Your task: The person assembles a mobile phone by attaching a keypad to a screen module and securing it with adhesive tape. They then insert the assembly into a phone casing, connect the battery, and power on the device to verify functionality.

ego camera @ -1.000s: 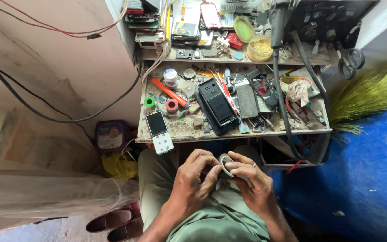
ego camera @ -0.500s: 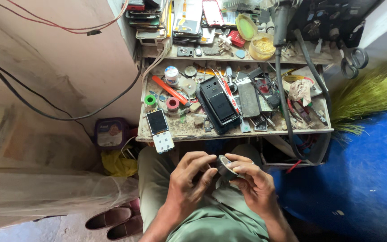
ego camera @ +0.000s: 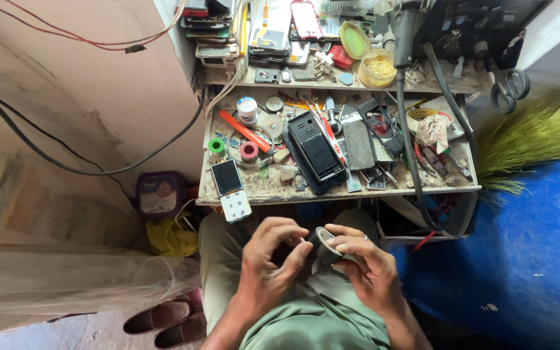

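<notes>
Over the lap, just below the cluttered desk (ego camera: 358,192), the right hand (ego camera: 364,266) pinches a small tape roll (ego camera: 325,236) while the left hand (ego camera: 270,259), fingers curled narrow, picks at it, seemingly for its end.

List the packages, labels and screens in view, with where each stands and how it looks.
Small phone: front left edge of bench, dark square screen, white keypad.
Purple box: on floor left of bench, pale label on top.
Black phone: bench middle, face not shown.
Red-framed phone: upper shelf, pale screen.
</notes>
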